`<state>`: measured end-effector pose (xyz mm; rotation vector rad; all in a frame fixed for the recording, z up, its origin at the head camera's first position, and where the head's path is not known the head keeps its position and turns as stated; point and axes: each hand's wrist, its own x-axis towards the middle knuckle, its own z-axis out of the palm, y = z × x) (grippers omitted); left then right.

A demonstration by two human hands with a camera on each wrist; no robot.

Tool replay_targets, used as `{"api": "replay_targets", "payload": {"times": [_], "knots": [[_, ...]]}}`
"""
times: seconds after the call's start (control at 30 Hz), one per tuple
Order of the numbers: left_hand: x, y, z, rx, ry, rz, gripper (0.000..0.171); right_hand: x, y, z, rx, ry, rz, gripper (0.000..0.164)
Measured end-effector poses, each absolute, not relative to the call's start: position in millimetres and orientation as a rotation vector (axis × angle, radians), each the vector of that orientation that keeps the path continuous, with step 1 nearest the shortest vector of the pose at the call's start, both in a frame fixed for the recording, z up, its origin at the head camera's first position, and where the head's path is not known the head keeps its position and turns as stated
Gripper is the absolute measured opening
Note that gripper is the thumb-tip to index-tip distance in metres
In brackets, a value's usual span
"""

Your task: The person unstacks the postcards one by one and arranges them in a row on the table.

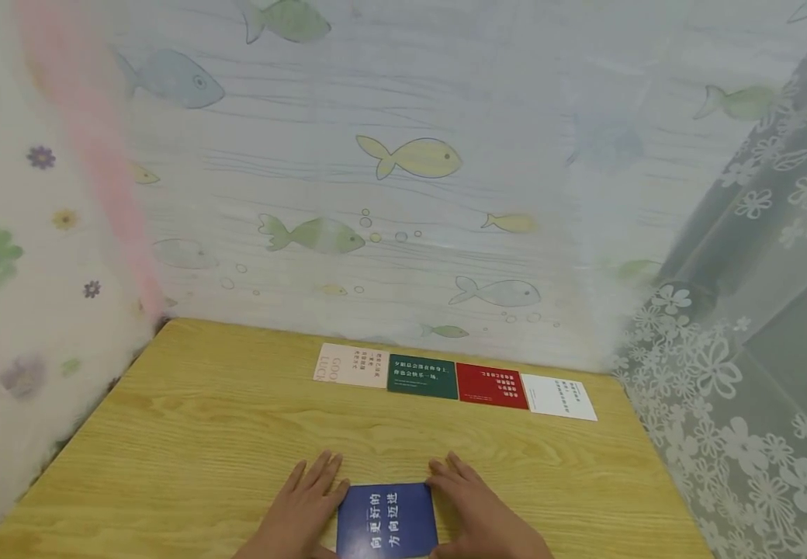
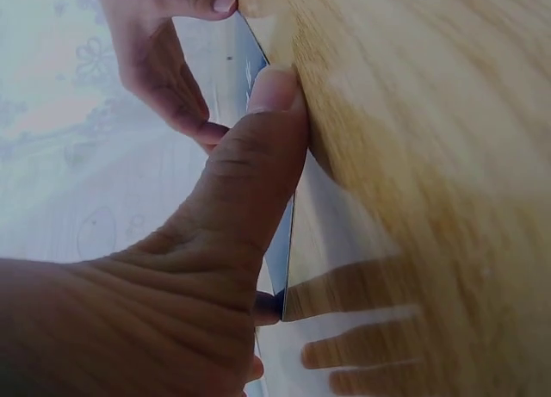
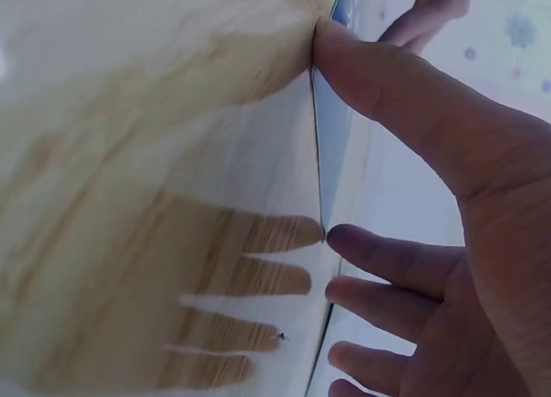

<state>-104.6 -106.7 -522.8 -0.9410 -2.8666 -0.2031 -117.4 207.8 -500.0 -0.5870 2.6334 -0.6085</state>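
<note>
A dark blue card [image 1: 386, 520] with white characters lies flat on the wooden table, nearest the person. My left hand [image 1: 302, 508] is at its left side, index fingertip by the far left corner and thumb at the near edge. My right hand [image 1: 480, 512] mirrors it at the right side, index fingertip at the far right corner. In the left wrist view the left thumb [image 2: 274, 91] touches the card's edge. The right thumb [image 3: 336, 48] does the same in the right wrist view. Fingers of both hands are spread and fairly straight.
Toward the table's back, a row holds a pale pink card [image 1: 351, 365], a green card [image 1: 422, 376], a red card [image 1: 493, 385] and a white card [image 1: 559, 397]. A fish-print curtain [image 1: 403, 186] hangs behind; a lace curtain [image 1: 746, 442] borders the right side.
</note>
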Motion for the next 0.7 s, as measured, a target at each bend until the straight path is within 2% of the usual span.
{"api": "replay_targets", "payload": {"times": [0.2,0.53,0.7], "knots": [[-104.7,-106.9,-526.5,-0.939,-2.832,-0.18,0.103,-119.6,208.3,-499.7,-0.576,2.638,-0.662,0.084],[-104.4,-109.7,-526.2,-0.963,-2.784,-0.214,0.097,-119.3,209.9,-501.9,-0.604,2.639,-0.676,0.084],[-102.6,-106.9,-523.4,-0.97,-2.732,-0.173,0.094,-117.4,212.7,-504.3,-0.683,2.661,-0.631,0.096]]}}
